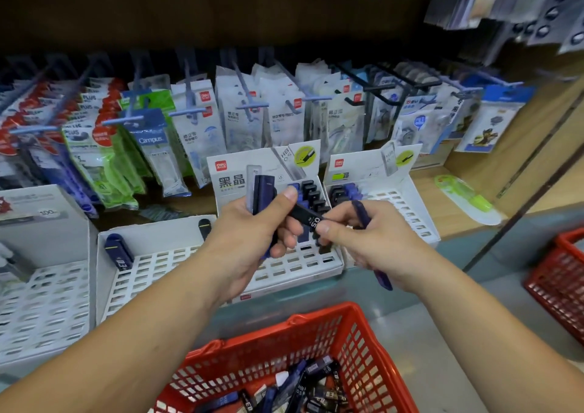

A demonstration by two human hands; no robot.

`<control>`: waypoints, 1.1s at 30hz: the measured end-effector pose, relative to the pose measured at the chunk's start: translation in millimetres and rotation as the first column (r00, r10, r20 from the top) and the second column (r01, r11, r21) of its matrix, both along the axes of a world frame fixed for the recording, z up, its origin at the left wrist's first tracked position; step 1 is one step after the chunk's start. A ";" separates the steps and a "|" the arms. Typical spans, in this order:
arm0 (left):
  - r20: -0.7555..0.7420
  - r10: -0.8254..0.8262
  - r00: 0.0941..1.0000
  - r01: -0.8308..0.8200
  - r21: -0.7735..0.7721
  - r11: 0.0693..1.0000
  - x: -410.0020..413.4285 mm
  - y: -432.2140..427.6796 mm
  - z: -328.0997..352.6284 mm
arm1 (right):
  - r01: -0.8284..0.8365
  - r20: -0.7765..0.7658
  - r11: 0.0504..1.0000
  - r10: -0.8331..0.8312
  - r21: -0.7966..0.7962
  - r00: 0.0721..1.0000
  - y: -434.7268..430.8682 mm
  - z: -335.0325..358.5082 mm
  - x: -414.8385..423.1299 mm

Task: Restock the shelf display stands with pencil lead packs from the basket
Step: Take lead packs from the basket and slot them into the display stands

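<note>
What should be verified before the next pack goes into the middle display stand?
1. Black pack under control: ok, held between the left hand and the right hand.
2. Bundle of packs secure: ok, gripped upright in the left hand.
3. Right hand free for placing: not ok, it also holds a blue pack.
4. Open slots in the middle display stand: ok, the front rows show empty slots.
5. Black pack's grade matches this stand: cannot tell, fingers cover part of the label.
6. Stock left in the red basket: ok, packs lie inside.
</note>
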State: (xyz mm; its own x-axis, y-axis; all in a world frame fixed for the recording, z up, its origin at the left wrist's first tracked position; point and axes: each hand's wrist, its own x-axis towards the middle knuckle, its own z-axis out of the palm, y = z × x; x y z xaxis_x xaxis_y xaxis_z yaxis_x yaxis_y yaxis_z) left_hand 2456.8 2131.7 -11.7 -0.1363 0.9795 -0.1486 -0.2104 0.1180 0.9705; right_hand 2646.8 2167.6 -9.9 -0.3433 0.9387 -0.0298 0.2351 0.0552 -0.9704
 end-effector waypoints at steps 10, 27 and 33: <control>-0.133 -0.005 0.991 -0.003 -0.062 0.998 35.9 28.3 -1.0 | 0.105 -0.241 0.969 -0.159 -0.224 0.957 17.4 -14.5 43.9; -0.208 -0.165 0.964 0.116 -0.230 0.966 23.2 17.9 -15.2 | 0.336 0.029 0.864 -0.373 0.375 0.927 58.4 -36.1 47.7; -0.201 -0.162 0.966 0.128 -0.172 0.977 6.6 11.0 -16.7 | 0.219 0.235 0.850 -0.365 0.479 0.901 70.2 -54.7 34.7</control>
